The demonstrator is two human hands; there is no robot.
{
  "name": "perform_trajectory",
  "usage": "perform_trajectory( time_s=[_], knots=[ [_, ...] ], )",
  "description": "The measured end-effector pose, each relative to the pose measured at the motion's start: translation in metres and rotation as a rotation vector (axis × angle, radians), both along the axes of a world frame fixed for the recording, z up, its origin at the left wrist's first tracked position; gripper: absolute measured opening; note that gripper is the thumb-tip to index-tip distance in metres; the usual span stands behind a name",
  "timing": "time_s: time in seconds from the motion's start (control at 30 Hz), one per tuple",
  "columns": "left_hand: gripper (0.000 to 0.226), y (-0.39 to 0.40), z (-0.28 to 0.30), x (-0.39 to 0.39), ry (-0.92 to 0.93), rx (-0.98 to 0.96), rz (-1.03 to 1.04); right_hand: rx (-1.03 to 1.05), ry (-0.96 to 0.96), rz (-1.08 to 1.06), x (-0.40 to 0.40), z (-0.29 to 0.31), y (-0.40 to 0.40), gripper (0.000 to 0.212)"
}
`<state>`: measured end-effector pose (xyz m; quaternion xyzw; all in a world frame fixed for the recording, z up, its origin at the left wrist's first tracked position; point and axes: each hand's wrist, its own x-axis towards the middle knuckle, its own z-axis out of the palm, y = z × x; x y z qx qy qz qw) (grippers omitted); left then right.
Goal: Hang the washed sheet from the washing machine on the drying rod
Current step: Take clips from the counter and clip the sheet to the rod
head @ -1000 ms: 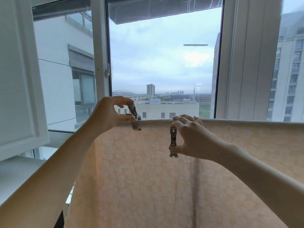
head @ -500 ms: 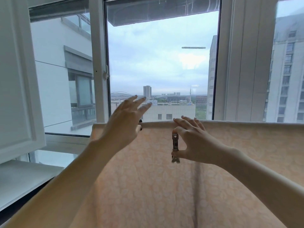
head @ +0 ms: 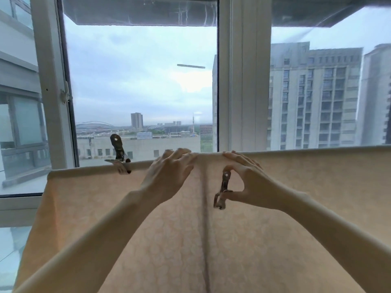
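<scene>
A pale peach patterned sheet (head: pixel 296 208) hangs over a horizontal drying rod, which it hides, and its top fold runs across the view. A metal clip (head: pixel 119 154) is clamped on the top fold at the left and stands upright. My left hand (head: pixel 169 174) rests on the fold with its fingers laid over the top, just right of that clip. My right hand (head: pixel 243 182) pinches a second metal clip (head: pixel 223 190) between thumb and forefinger, in front of the sheet just below the fold, with its other fingers resting on the top.
Behind the sheet is a large window with white frames (head: pixel 243 81); the left pane (head: pixel 50 102) stands open. City buildings (head: pixel 313 98) lie outside. The sheet's left edge (head: pixel 42 204) hangs free near the window sill.
My left hand let go of the first clip, which now stays clamped on the fold, and moved right onto the sheet's top. My right hand kept its clip and shifted slightly right.
</scene>
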<state>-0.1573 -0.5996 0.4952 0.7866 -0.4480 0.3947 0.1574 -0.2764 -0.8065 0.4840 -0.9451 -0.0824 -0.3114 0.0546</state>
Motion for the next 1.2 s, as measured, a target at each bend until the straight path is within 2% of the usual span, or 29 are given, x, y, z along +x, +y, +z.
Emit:
perform_trajectory(
  time_s=[0.3,0.43,0.53,0.63,0.73,0.83,0.93,1.07,1.2],
  knots=[
    [0.046,-0.088,0.009,-0.011,-0.164,0.138,-0.112,0.054,0.002,-0.171,-0.062,-0.002,-0.065,0.072],
    [0.048,-0.133,0.008,-0.02,-0.293,0.179,-0.117,0.172,-0.017,-0.148,-0.091,-0.006,-0.094,0.058],
    [0.052,-0.164,0.007,-0.026,-0.462,0.237,-0.074,0.175,-0.032,-0.125,-0.114,-0.008,-0.118,0.062],
    [0.059,-0.193,0.011,-0.032,-0.512,0.261,-0.074,0.164,-0.032,-0.112,-0.137,-0.009,-0.147,0.064],
    [0.061,-0.222,0.016,-0.037,-0.508,0.266,-0.119,0.154,-0.039,-0.096,-0.16,-0.01,-0.176,0.063],
    [0.039,-0.246,0.021,-0.044,-0.482,0.204,-0.136,0.148,-0.043,-0.101,-0.184,-0.013,-0.208,0.066],
    [0.05,-0.274,0.022,-0.058,-0.493,0.146,-0.16,0.155,-0.037,-0.119,-0.208,-0.021,-0.241,0.068],
    [0.046,-0.32,0.023,-0.084,-0.524,0.165,-0.163,0.161,-0.018,-0.171,-0.24,-0.03,-0.285,0.068],
    [0.047,-0.34,0.027,-0.095,-0.352,0.144,-0.101,0.172,-0.023,-0.237,-0.269,-0.034,-0.326,0.066]
  ],
)
